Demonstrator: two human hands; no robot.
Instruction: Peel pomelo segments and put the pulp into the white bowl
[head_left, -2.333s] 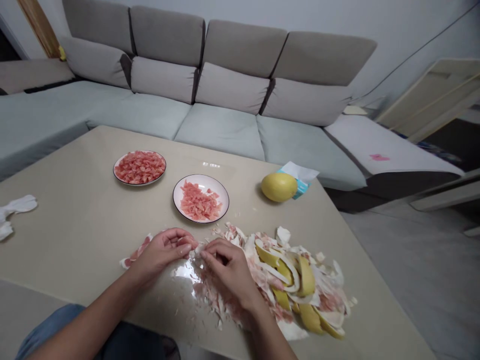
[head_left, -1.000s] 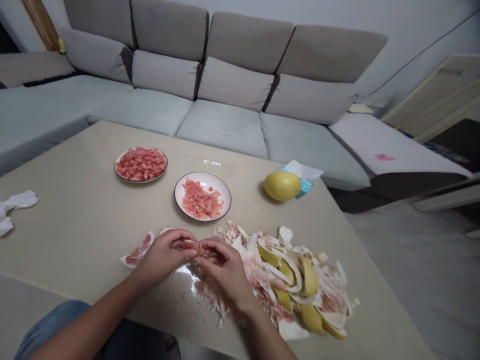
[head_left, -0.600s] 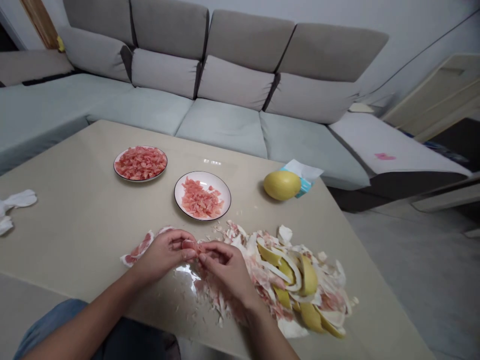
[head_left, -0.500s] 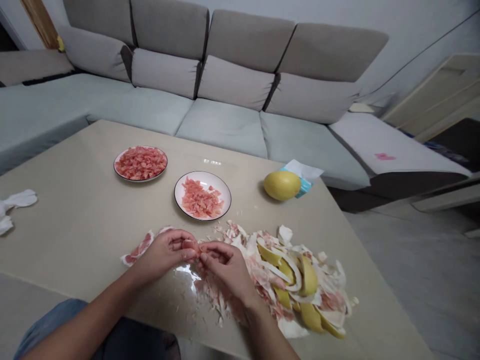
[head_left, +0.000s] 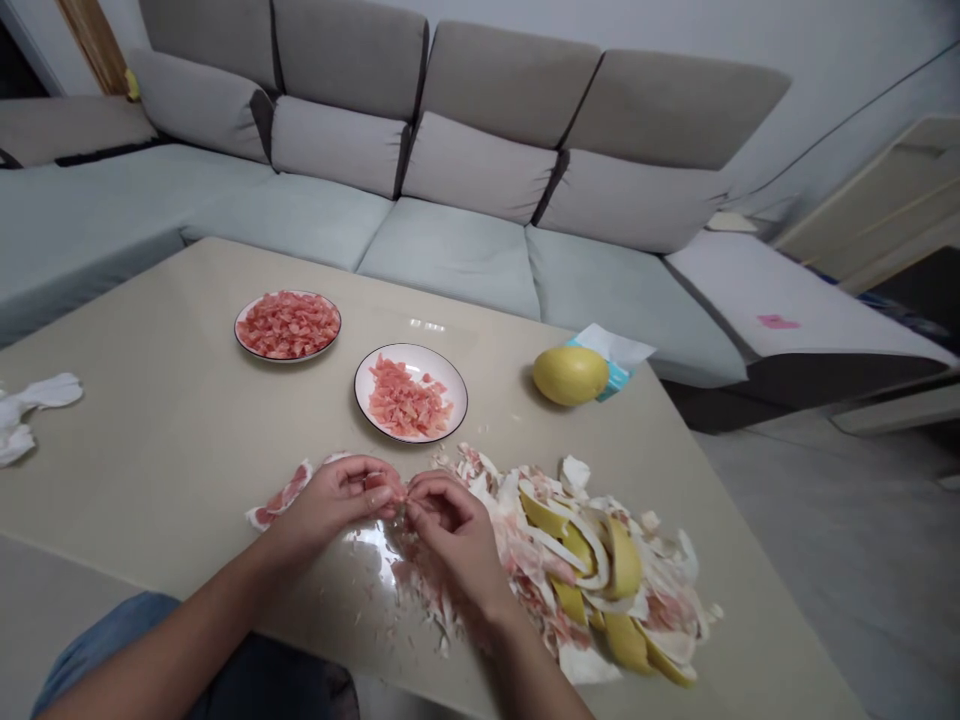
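Both my hands meet low over the near side of the beige table (head_left: 150, 440). My left hand (head_left: 337, 500) is closed around a pink pomelo piece (head_left: 373, 484). My right hand (head_left: 450, 530) pinches at the same piece with its fingertips. A pomelo segment (head_left: 281, 497) lies on the table just left of my left hand. To the right spreads a pile of yellow peel and white pith (head_left: 592, 570). Beyond my hands stands a white plate of pink flesh bits (head_left: 410, 405), and a fuller second plate (head_left: 288, 325) sits farther left.
A whole yellow pomelo (head_left: 570, 375) rests at the far right beside a tissue pack (head_left: 611, 355). Crumpled white tissue (head_left: 30, 405) lies at the left edge. A grey sectional sofa (head_left: 450, 200) wraps behind the table. Small scraps litter the table near its front edge.
My hands stay together on the piece, with the fingers shifting slightly as they work it. The view has drifted a little, and nothing else on the table has moved.
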